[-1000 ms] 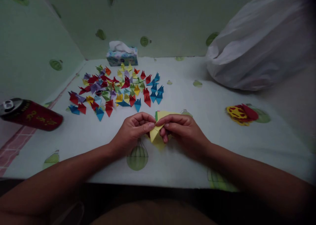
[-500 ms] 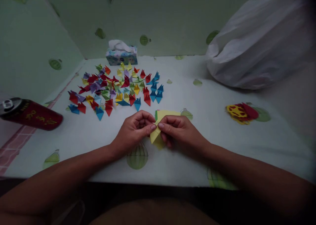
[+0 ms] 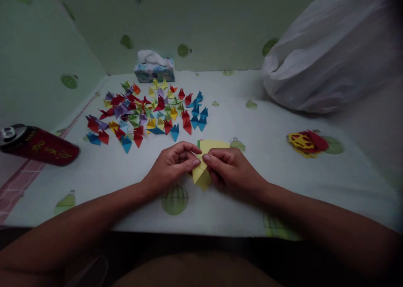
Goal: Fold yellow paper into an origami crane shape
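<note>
Close to the table's front, a small piece of folded yellow origami paper [image 3: 198,176] is between my two hands. My left hand [image 3: 174,164] pinches its left side, thumb on the near face and index finger stretched a little above. My right hand [image 3: 235,167] pinches the paper's right side between thumb and bent fingers. Behind and under it lie more yellow paper sheets [image 3: 217,144], with a green edge at their left; my right hand covers part of them. Several finished paper cranes [image 3: 138,135] in red, blue, yellow, green and purple spread beyond my left hand.
A red drink can [image 3: 47,146] stands at the left, looking tilted in this wide view. The tissue pack [image 3: 155,72] sits at the back against the wall. At the right are a yellow and red cut-out piece [image 3: 307,143] and a large white plastic bag [image 3: 321,69].
My left index finger has straightened and lifted slightly, and my right hand has shifted a touch to the right on the paper. The cranes and other things stay in place.
</note>
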The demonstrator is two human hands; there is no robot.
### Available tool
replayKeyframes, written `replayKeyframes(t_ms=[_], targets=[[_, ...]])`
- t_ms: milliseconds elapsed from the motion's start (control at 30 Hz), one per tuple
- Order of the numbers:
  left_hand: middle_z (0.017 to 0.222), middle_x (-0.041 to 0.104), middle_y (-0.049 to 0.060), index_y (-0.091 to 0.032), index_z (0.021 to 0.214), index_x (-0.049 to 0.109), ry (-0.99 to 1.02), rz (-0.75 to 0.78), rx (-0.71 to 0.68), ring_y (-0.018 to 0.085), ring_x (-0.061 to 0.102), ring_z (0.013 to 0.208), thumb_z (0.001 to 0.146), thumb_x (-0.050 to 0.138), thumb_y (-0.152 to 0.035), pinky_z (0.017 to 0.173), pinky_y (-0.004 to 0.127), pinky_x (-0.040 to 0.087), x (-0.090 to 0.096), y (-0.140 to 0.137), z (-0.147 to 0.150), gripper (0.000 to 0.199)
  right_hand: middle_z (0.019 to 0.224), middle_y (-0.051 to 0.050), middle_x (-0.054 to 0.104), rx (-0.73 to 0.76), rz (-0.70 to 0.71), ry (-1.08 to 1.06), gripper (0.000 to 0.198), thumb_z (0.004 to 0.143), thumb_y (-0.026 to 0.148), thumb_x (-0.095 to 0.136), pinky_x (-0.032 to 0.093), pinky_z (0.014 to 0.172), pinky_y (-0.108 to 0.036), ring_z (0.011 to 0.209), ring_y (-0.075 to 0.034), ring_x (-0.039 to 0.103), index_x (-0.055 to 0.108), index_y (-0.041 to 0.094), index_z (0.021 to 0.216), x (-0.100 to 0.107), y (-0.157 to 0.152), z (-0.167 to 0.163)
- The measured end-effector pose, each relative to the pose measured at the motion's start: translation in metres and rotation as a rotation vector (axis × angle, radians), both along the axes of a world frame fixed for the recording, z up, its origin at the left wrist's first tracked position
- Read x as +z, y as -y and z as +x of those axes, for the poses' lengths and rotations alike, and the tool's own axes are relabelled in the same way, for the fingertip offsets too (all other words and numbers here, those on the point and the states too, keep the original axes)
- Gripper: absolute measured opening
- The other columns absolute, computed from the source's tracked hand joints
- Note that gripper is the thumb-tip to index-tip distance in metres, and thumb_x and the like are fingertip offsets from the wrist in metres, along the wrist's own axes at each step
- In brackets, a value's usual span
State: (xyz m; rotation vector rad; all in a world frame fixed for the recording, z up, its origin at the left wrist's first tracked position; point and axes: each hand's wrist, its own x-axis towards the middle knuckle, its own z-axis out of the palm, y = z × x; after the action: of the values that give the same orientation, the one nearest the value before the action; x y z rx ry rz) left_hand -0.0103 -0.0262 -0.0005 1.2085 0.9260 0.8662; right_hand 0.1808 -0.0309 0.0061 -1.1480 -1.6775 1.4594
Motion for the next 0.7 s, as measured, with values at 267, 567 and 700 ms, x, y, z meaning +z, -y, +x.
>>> replayKeyframes(t_ms=[267,567,700], targets=[[0.06,0.061,-0.002,-0.015,0.069,0.065,-0.048,-0.116,-0.005,0.008,0.053,0.055,0.077,0.077,-0.036,0.053,0.019,0.042,-0.0019,-0.0007,-0.0007,0.026,0.043,0.004,0.05,0.024,-0.003,-0.016,0.049,0.094,0.045,0.058,0.034,0.042,-0.021,0.04,-0.006,0.043,0.05,0.018,0.054,-0.0019,-0.004,0.0007],[0.059,0.06,-0.002,-0.015,0.068,0.063,-0.094,-0.064,-0.057,0.009,0.053,0.053,0.079,0.075,-0.042,0.052,0.02,0.041,0.0044,0.003,0.0003,0.032,0.049,0.004,0.055,0.058,-0.153,-0.106,0.041,0.089,0.048,0.062,0.036,0.039,-0.019,0.038,-0.007,0.048,0.051,0.018,0.062,-0.0027,-0.0028,-0.0002],[0.06,0.063,-0.001,-0.015,0.072,0.065,-0.105,-0.039,-0.084,0.009,0.056,0.056,0.084,0.07,-0.041,0.057,0.021,0.043,0.0038,0.0027,-0.0003,0.029,0.045,0.005,0.052,0.032,-0.129,-0.059,0.043,0.091,0.045,0.06,0.033,0.038,-0.018,0.035,-0.006,0.045,0.049,0.018,0.059,0.0004,-0.0012,-0.0004]])
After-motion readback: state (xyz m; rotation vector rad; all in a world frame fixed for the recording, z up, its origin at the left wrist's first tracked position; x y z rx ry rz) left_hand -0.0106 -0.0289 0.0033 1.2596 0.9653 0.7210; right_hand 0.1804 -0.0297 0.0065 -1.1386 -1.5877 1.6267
